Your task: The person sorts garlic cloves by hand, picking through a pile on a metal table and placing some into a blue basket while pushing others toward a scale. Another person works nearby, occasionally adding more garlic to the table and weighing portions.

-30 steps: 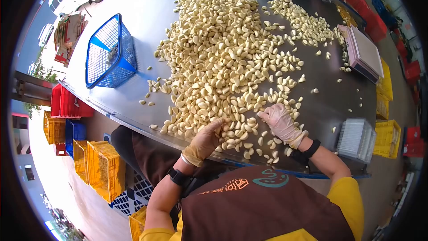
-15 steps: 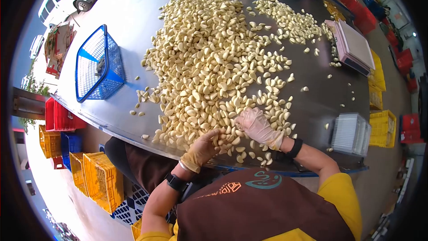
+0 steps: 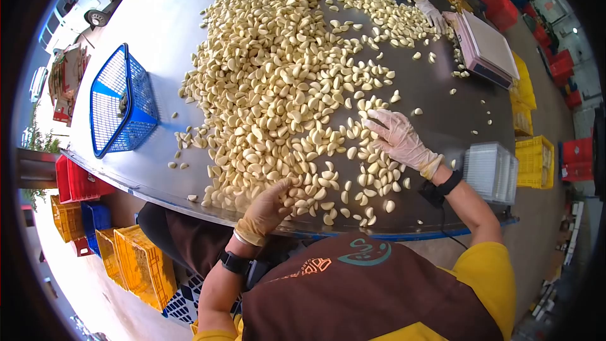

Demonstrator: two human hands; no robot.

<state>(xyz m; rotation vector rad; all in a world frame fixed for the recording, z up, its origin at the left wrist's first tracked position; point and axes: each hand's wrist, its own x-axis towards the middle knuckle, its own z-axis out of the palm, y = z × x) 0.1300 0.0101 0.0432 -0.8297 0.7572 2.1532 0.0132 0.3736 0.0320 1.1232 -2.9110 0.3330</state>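
Observation:
A large heap of peeled garlic cloves (image 3: pixel 252 88) covers the middle of the metal table (image 3: pixel 435 101). At its near edge my left hand (image 3: pixel 266 207), in a thin glove, has its fingers curled in around a garlic clove (image 3: pixel 288 201); part of the fingers is hidden. My right hand (image 3: pixel 402 141), gloved too, lies over looser cloves (image 3: pixel 379 173) to the right of the heap. Its fingers are stretched out to the left and touch cloves, with none gripped that I can see.
A blue basket (image 3: pixel 124 104) stands left of the heap. A pink-sided scale (image 3: pixel 486 47) and stacked clear plastic trays (image 3: pixel 490 173) are at right. Behind a smaller clove pile (image 3: pixel 385 12) reaches another person's gloved hand (image 3: pixel 430 14). Yellow crates (image 3: pixel 144 265) stand below the table's left edge.
My right hand has moved away from my left, up and right, and its fingers have straightened. My left hand has shifted slightly left. Another person's hand has come in at the far right.

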